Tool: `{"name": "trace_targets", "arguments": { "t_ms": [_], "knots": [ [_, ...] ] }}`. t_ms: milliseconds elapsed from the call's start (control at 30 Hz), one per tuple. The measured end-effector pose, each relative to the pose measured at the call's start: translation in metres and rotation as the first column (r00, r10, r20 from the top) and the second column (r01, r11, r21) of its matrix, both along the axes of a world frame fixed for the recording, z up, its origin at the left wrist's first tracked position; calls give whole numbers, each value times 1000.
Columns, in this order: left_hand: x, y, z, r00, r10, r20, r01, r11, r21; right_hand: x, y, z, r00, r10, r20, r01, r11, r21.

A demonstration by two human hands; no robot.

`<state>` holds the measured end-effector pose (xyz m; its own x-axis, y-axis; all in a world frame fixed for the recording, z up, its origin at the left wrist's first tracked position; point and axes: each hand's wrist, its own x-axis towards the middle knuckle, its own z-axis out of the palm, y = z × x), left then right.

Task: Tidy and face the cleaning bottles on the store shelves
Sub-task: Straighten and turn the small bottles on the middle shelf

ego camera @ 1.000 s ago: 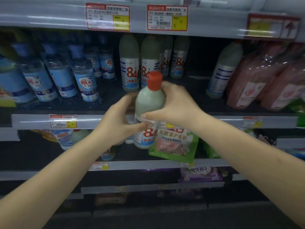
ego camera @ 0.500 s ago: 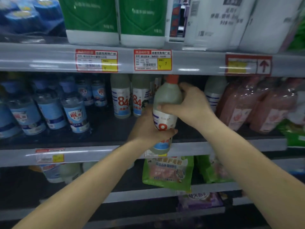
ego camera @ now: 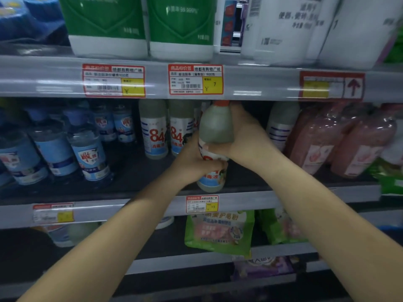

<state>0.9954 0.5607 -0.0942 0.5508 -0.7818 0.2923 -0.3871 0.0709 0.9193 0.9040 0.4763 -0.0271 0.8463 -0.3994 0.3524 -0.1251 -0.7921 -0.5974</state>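
Observation:
A white "84" disinfectant bottle (ego camera: 214,127) with a red cap stands upright at the front of the middle shelf (ego camera: 130,182), its base on the shelf near the edge. My left hand (ego camera: 194,160) grips its lower label from the left. Around its shoulder and upper body wraps my right hand (ego camera: 244,136), from the right. Two more "84" bottles (ego camera: 153,131) stand further back to the left, labels facing out. Another white bottle (ego camera: 281,125) stands behind my right hand with its label turned sideways.
Blue-labelled clear bottles (ego camera: 87,155) crowd the shelf's left part. Pink bottles (ego camera: 340,140) lean at the right. Big green and white jugs (ego camera: 181,25) fill the shelf above. Green refill pouches (ego camera: 220,232) lie on the shelf below. Price tags (ego camera: 195,79) line the rails.
Both hands have lifted the red-capped bottle from in front of the lower shelf up and into the middle shelf. My view has tilted upward.

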Motion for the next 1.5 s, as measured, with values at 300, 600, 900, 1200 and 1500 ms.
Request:
{"name": "trace_targets", "arguments": {
  "t_ms": [300,600,900,1200,1500],
  "knots": [
    [25,-16,1,996,-51,-76,56,996,64,20,-29,-42,990,43,137,-101,885,454],
    [33,-18,-3,997,49,52,-53,996,66,50,-32,-51,967,-126,221,53,950,309],
    [39,-15,-15,872,228,433,-320,935,152,76,-37,-55,943,-235,235,159,940,303],
    [39,-18,-15,839,222,497,-351,919,181,92,-38,-55,939,-265,219,199,939,279],
    [46,-17,-13,810,157,564,-347,905,245,91,-38,-52,942,-271,197,217,941,261]
  ]
}}
